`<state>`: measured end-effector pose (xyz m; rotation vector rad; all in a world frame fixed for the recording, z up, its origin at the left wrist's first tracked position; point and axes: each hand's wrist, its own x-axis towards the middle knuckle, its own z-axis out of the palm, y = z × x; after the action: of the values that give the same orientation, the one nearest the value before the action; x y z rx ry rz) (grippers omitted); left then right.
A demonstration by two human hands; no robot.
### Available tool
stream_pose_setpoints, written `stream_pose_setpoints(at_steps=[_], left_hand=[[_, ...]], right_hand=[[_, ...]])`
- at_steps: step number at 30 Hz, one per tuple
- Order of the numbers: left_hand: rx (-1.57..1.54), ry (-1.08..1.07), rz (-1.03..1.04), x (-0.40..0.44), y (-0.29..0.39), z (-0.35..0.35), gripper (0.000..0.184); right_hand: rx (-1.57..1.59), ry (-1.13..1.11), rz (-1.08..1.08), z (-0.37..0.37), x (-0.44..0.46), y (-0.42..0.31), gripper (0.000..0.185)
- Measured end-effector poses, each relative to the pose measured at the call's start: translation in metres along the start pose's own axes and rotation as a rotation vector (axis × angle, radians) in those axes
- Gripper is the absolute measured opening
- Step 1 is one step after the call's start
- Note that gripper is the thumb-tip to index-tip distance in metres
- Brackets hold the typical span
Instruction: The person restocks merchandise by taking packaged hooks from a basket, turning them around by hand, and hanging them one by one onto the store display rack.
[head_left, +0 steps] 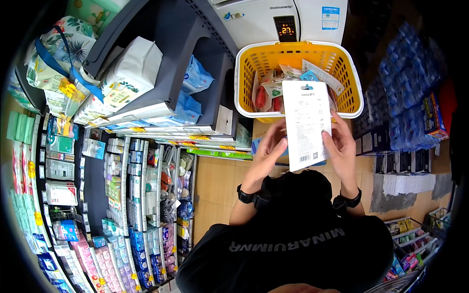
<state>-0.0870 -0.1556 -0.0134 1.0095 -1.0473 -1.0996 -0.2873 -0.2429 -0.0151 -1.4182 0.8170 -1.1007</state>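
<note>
A white hang-card package (304, 122) is held up, its back face showing small print, a barcode and a hang hole at the top. My left hand (271, 146) grips its left edge with the thumb in front and the fingers mostly behind. On the opposite edge, my right hand (340, 144) pinches the card the same way. What the card carries on its other side is hidden. Just beyond it stands a yellow basket (248, 54) with a white rim, containing several packaged items, among them a red one (261, 97).
Shelves of packaged goods (132, 180) line the left side, with white tissue packs (134, 66) at the upper left. A white appliance (312, 29) with a lit display stands behind the basket. Wrapped blue bottles (410, 88) are stacked at right. Wooden floor (215, 180) shows below.
</note>
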Motion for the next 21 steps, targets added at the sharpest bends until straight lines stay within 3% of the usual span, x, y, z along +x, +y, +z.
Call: stream_pose_setpoints(at_steps=[2, 3, 7, 9, 14, 18, 20, 21], left_hand=[[-0.1, -0.015, -0.12, -0.004, -0.008, 0.005, 0.073], [-0.035, -0.092, -0.133, -0.002, -0.011, 0.003, 0.09], [-0.109, -0.211, -0.234, -0.004, -0.03, 0.003, 0.103], [-0.165, -0.251, -0.253, -0.006, -0.039, 0.001, 0.105], [-0.168, -0.279, -0.258, -0.007, -0.045, 0.004, 0.108], [-0.065, -0.131, -0.244, -0.001, -0.031, 0.012, 0.097], [-0.002, -0.065, -0.237, 0.001, -0.022, 0.017, 0.092], [0.149, -0.023, -0.199, 0.002, -0.017, 0.019, 0.089]], right_hand=[[0.015, -0.045, 0.04, 0.002, -0.001, 0.0, 0.056], [0.012, -0.053, 0.008, 0.006, -0.002, 0.002, 0.056], [-0.014, -0.119, -0.005, 0.008, -0.005, 0.009, 0.056], [-0.033, -0.13, -0.005, 0.009, -0.004, 0.005, 0.055], [-0.431, -0.176, -0.28, 0.013, -0.003, -0.014, 0.046], [-0.276, -0.224, -0.239, 0.007, -0.008, -0.012, 0.044], [-0.034, -0.219, -0.172, 0.007, -0.013, -0.011, 0.04], [-0.035, -0.222, -0.172, 0.008, -0.014, -0.013, 0.04]])
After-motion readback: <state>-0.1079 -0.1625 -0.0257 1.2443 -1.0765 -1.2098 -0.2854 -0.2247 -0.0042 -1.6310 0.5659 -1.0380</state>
